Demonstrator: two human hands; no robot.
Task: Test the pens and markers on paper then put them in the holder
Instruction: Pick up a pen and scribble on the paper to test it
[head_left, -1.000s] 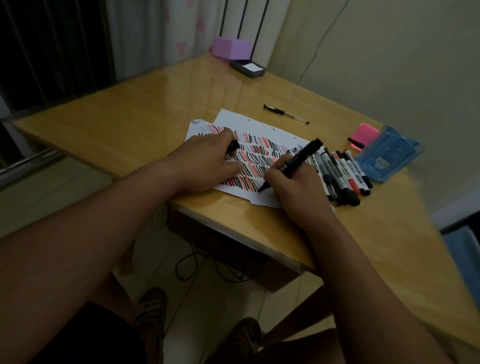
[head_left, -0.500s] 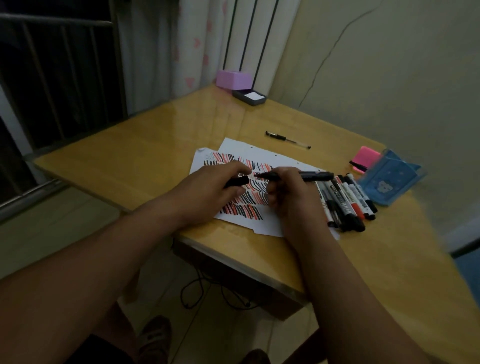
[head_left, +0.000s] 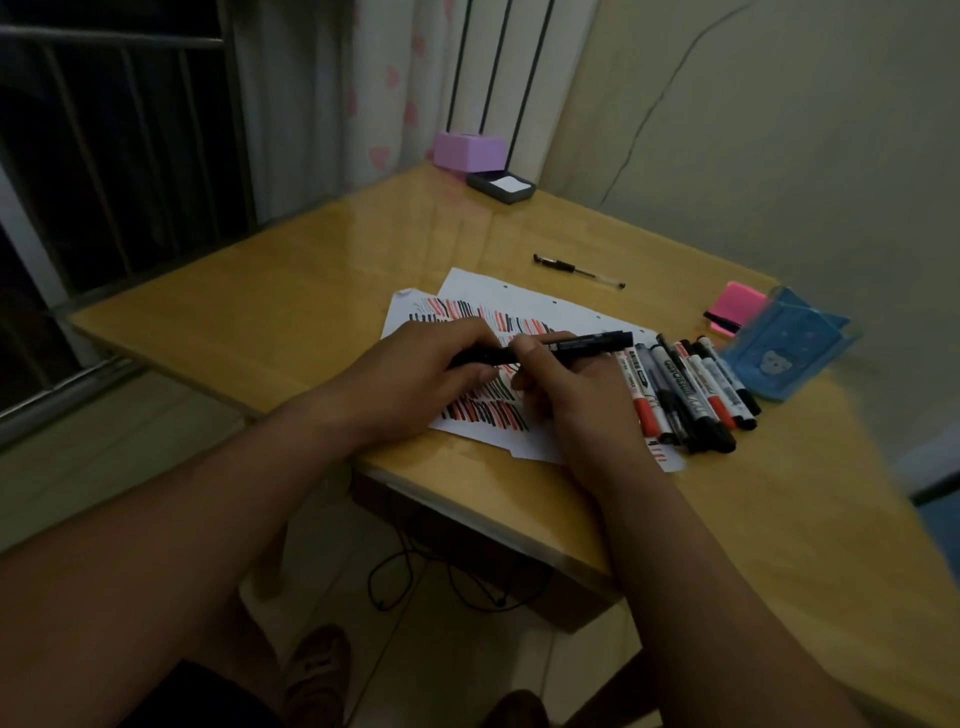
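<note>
**Editor:** Why is the black marker (head_left: 587, 343) level above the paper (head_left: 519, 306) rather than tip-down?

**Photographer:** Both hands are on it. The left hand (head_left: 431, 374) has its fingers curled round one end, and the right hand (head_left: 566, 395) pinches the barrel near the middle. Held sideways like that, just over the red and black test strokes, it looks like a cap being pressed home. The join itself is hidden under the fingers, so that is a judgement.

**Editor:** And the pile on the right?

**Photographer:** A row of markers and pens (head_left: 691, 389) lies side by side on the desk (head_left: 260, 312). The near ends overlap the paper's corner, within easy reach of the right hand. The blue holder (head_left: 784, 358) sits just beside the row, so each one tested has a short trip. Its inside is too dim to read.

**Editor:** Anything out of line?

**Photographer:** One gel pen (head_left: 576, 270) lies alone beyond the paper, well apart from the row. Why it is set apart cannot be told.
</note>
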